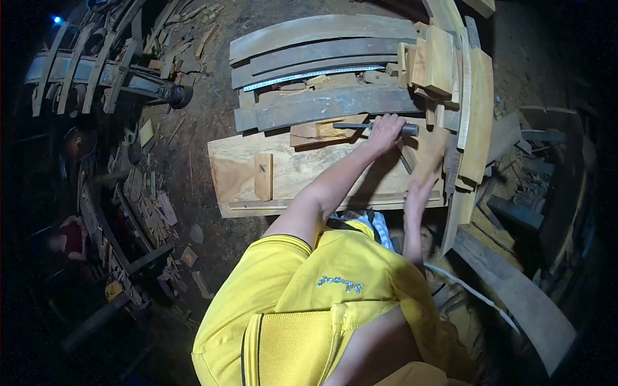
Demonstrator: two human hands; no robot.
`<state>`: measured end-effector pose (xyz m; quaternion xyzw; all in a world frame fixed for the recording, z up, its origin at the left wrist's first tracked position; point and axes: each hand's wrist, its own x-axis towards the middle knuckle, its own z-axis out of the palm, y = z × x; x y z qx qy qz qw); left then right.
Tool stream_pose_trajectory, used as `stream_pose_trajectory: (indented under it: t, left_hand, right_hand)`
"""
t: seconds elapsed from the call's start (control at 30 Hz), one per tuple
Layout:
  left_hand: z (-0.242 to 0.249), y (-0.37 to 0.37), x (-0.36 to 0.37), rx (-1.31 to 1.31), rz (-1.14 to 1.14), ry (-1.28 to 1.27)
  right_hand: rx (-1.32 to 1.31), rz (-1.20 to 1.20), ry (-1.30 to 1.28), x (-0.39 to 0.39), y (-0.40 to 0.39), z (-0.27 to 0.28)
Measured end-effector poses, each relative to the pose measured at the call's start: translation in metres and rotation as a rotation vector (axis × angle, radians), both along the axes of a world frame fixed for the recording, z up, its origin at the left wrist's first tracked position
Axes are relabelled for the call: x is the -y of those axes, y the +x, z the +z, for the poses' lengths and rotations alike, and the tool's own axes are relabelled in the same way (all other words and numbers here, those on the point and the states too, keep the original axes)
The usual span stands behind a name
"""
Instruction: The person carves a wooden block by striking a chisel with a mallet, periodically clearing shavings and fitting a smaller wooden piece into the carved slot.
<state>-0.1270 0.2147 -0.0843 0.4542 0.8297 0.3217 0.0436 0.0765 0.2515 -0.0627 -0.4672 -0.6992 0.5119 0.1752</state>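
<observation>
My left hand [386, 132] is closed around what looks like a chisel. Its dark narrow blade [349, 125] points left over a wooden block [325, 132], and the dark end of its handle [410, 130] sticks out on the right. The block lies on a pale plank [241, 148]. Lower right, my right hand [420, 193] is over the plank's right end, smeared by motion. A blurred pale brown shape [432, 154] lies just above it; whether the hand holds it cannot be made out. A small wooden piece [263, 177] rests on the plank's left part.
Curved boards [322, 29] lie beyond the plank, with a measuring tape or rule [309, 78] between them. Wood blocks [440, 61] are stacked at the right beside long boards [477, 116]. Scrap wood [158, 199] litters the floor left. Another person [72, 238] is at far left.
</observation>
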Motion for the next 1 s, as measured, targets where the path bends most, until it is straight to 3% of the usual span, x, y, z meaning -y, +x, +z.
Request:
stream_pose_trajectory:
  t: [0.03, 0.07, 0.13, 0.2, 0.23, 0.33, 0.4, 0.43, 0.47, 0.5, 0.53, 0.6, 0.67, 0.7, 0.73, 0.77, 0.8, 0.83, 0.87, 1.0]
  left_hand:
    - [0.001, 0.0, 0.002, -0.002, 0.0, 0.033]
    - [0.003, 0.001, 0.003, -0.003, -0.003, 0.067]
    - [0.005, 0.0, 0.003, 0.004, -0.001, 0.068]
    - [0.005, 0.0, 0.003, 0.018, 0.003, 0.041]
    - [0.006, -0.001, 0.005, 0.016, 0.004, 0.043]
    - [0.015, -0.009, 0.01, 0.041, 0.037, 0.026]
    - [0.023, -0.011, 0.019, 0.068, 0.035, 0.096]
    - [0.025, -0.013, 0.023, 0.09, 0.04, 0.127]
    - [0.034, -0.017, 0.03, 0.133, 0.035, 0.078]
    - [0.037, -0.019, 0.036, 0.096, 0.063, 0.148]
    - [0.039, -0.023, 0.043, 0.058, 0.09, 0.221]
    - [0.054, -0.032, 0.065, 0.072, 0.114, 0.302]
    - [0.068, -0.039, 0.093, 0.255, 0.22, 0.468]
    - [0.088, -0.04, 0.111, 0.402, 0.332, 0.411]
    - [0.087, -0.04, 0.124, 0.527, 0.451, 0.561]
    - [0.083, -0.045, 0.142, 0.473, 0.506, 0.628]
    - [0.08, -0.045, 0.161, 0.716, 0.66, 0.689]
    - [0.076, -0.047, 0.182, 0.805, 0.709, 0.772]
    - [0.074, -0.046, 0.194, 0.74, 0.858, 0.951]
    - [0.02, -0.041, 0.244, 1.193, 1.075, 1.299]
  right_hand:
    - [-0.04, -0.176, -0.21, 0.003, -0.014, 0.048]
    - [-0.068, -0.193, -0.009, -0.01, -0.007, 0.032]
    - [-0.18, -0.358, 0.012, -0.019, -0.006, 0.022]
    - [0.071, -0.12, 0.092, -0.008, -0.015, 0.003]
    - [0.059, 0.244, 0.274, -0.001, -0.01, -0.024]
    - [0.106, 0.261, -0.055, 0.024, -0.026, 0.017]
    - [0.048, 0.171, 0.079, 0.024, -0.015, 0.017]
    - [0.16, 0.117, 0.04, 0.011, -0.004, 0.001]
    - [0.034, 0.085, 0.066, 0.006, 0.002, 0.008]
    - [0.084, 0.063, 0.028, -0.013, 0.016, -0.011]
    - [0.004, 0.118, 0.07, -0.022, 0.015, 0.01]
    - [0.008, 0.012, -0.017, -0.028, 0.016, 0.031]
    - [0.096, -0.01, -0.021, -0.035, 0.014, 0.036]
    - [0.136, -0.018, -0.117, -0.011, -0.008, 0.09]
    - [0.132, -0.01, -0.114, -0.011, -0.015, 0.085]
    - [0.092, 0.159, 0.047, -0.013, -0.02, 0.077]
    - [0.052, 0.325, 0.209, -0.013, -0.026, 0.071]
    - [0.147, 0.39, 0.287, 0.008, -0.043, 0.1]
    - [0.004, 0.541, 0.331, 0.013, -0.059, 0.1]
    - [0.046, 1.031, 0.573, 0.096, -0.13, 0.183]
